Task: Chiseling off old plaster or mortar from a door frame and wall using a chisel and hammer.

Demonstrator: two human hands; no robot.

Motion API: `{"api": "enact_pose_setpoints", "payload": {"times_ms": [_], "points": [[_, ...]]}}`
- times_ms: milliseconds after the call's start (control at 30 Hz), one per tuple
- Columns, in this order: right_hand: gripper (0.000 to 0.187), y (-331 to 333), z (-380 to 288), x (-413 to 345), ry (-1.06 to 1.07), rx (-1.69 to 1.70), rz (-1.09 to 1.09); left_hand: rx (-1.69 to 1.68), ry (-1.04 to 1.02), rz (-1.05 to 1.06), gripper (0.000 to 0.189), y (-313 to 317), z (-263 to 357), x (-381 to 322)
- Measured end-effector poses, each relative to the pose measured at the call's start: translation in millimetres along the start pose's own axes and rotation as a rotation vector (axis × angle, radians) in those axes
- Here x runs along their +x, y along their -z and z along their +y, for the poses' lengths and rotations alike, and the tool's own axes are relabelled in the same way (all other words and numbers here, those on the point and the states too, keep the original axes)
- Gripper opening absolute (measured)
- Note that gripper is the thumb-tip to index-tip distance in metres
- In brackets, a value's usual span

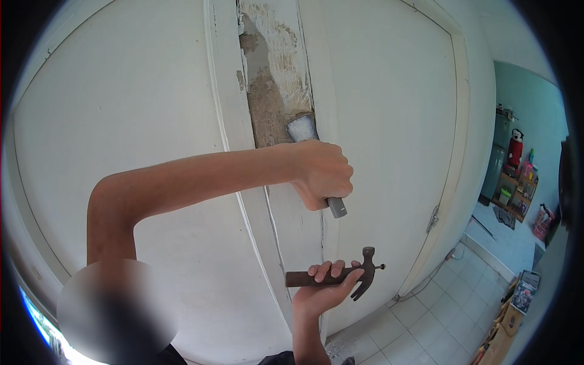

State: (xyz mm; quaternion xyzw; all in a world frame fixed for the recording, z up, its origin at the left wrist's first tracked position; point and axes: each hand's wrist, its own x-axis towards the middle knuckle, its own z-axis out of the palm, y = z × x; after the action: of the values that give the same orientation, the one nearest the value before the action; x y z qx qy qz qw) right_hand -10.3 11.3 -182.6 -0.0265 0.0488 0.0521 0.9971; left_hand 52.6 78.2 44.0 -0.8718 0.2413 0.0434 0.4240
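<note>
My left hand point(323, 171) is closed around the grey handle of a wide-bladed scraper point(303, 128). Its pale, scuffed blade lies at the right side of a stripped strip point(269, 107) in a white-painted panel, where brown and grey base shows through. Flaking white paint point(289, 45) remains above the blade. Lower down, my right hand point(331, 285), palm up, grips a claw hammer point(299, 278) by its brown handle. The hammer head points right, claw downward, and a small bolt-like end sticks out from it. The hammer and scraper are apart.
White flat panels point(150, 105) flank the strip, and a metal hinge point(432, 220) sits on the right frame. Paint flakes point(335, 350) lie on the tiled floor point(424, 315) beside a cable. Wooden pieces point(499, 331) line the right wall; a small shelf point(518, 194) stands in the further room.
</note>
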Motion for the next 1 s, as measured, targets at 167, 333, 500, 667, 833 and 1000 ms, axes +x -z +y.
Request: {"api": "enact_pose_setpoints", "payload": {"times_ms": [167,333,500,667,833,1000], "points": [[0.039,-8,31,-11,-0.201,-0.185,-0.411,-0.021,0.007,0.033,0.013,-7,-2,-1],[0.043,-10,43,-14,0.024,-0.003,-0.102,0.013,0.009,-0.006,0.016,-6,-3,1],[0.042,-23,37,-10,-0.146,-0.12,-0.481,0.032,-0.008,0.007,0.016,-5,-5,0],[0.042,-24,50,-8,0.113,0.055,-0.103,0.065,-0.023,-0.026,0.017,-3,-6,2],[0.04,-23,42,-10,-0.138,-0.065,-0.414,0.032,-0.01,0.014,0.016,-7,-6,-3],[0.04,-24,37,-12,-0.038,-0.072,-0.333,0.073,0.008,-0.038,0.018,-2,-3,-6]]}}
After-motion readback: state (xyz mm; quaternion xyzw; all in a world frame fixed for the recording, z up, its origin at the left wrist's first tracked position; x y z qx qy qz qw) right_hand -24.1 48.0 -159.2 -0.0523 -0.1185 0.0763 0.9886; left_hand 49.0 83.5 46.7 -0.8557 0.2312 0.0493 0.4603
